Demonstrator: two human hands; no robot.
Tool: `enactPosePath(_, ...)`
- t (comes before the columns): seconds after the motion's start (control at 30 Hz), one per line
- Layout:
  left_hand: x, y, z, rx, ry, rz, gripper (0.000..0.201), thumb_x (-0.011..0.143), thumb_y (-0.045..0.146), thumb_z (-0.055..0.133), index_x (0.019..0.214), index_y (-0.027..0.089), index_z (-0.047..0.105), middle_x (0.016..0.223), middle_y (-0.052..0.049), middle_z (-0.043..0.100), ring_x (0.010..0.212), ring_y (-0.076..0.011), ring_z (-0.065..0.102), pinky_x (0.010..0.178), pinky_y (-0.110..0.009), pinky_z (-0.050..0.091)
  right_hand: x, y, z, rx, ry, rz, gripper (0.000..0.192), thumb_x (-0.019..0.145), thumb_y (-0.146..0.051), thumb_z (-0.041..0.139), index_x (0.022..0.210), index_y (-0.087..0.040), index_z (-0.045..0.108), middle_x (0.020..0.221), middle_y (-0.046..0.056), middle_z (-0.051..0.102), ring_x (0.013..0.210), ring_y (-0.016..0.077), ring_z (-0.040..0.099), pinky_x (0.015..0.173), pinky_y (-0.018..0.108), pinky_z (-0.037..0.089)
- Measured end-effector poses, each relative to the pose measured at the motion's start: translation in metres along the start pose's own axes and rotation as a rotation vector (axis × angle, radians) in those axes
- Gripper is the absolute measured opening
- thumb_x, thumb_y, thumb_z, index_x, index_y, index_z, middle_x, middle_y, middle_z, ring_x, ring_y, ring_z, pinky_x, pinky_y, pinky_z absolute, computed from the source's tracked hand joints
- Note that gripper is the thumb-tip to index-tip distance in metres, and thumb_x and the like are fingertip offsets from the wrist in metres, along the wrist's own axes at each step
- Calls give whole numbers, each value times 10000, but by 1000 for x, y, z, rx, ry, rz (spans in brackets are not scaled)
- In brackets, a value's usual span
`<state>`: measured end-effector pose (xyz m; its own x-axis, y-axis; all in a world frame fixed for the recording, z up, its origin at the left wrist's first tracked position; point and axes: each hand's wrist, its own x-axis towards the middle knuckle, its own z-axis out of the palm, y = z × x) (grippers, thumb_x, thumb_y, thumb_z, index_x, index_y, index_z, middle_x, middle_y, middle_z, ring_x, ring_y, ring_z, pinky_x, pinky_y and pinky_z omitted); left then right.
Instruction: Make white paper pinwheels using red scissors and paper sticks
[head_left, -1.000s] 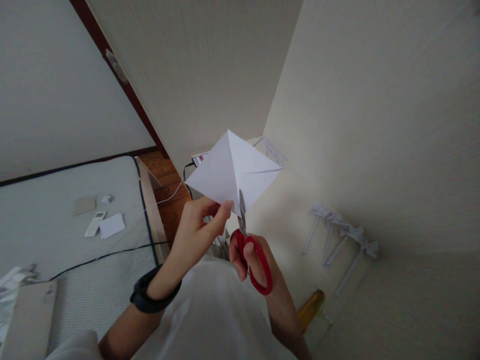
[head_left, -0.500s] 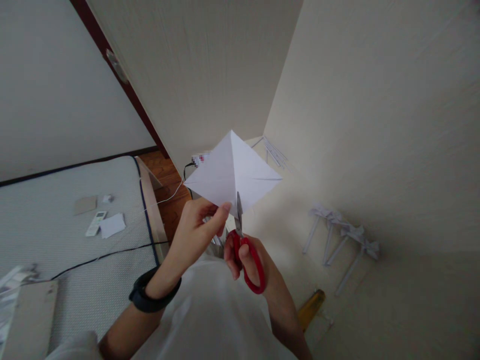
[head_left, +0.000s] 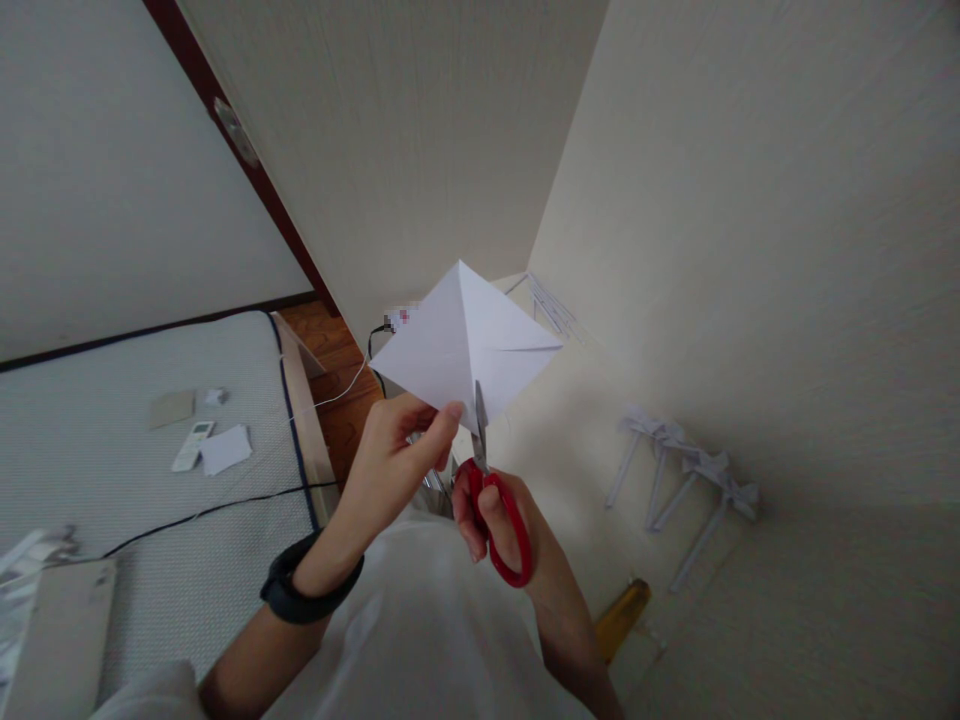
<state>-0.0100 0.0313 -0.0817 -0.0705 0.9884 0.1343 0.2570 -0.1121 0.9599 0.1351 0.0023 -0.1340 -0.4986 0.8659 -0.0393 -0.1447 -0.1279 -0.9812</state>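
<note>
My left hand pinches the lower left edge of a white square of paper, which is turned like a diamond and creased along its middle. A slit shows at its right corner. In my right hand is a pair of red-handled scissors, thumb and fingers through the loops. The blades point away from me and lie at the paper's lower corner, along the middle crease. The blades look nearly closed there. A dark band circles my left wrist.
Several folded-paper pinwheels on sticks lie on the white surface at right, near a yellow object. Thin white sticks rest in the far corner. On the mattress at left are a remote, paper squares and a black cable.
The paper's right side has tilted slightly, its right corner a little higher and the slit there showing more. Both hands stay almost in place, with the scissors at the same lower corner.
</note>
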Motion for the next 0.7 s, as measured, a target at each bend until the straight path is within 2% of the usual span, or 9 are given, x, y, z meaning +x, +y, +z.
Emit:
enactPosePath(0.47,0,0,0,7,1,14,392,860,294,549,485,197,486,414,47,467,394,-79,411,416,-218,323,1,-3,4,61,36,41,665,799,-815,460,670,-171,569,461,-48,442,372,73,364,390,222,285)
enactPosePath(0.57,1,-1,0,16,-12,20,420,868,305,537,466,199,478,406,43,455,391,-80,402,408,-221,310,2,-1,3,44,30,20,664,784,-823,469,644,-179,555,447,-53,436,369,73,362,392,221,283)
enactPosePath(0.7,0,-1,-1,28,-17,23,418,865,298,537,463,200,481,404,36,465,391,-86,411,405,-224,314,3,6,0,96,9,-23,632,786,-798,509,701,-175,573,487,-58,444,397,70,359,413,221,283)
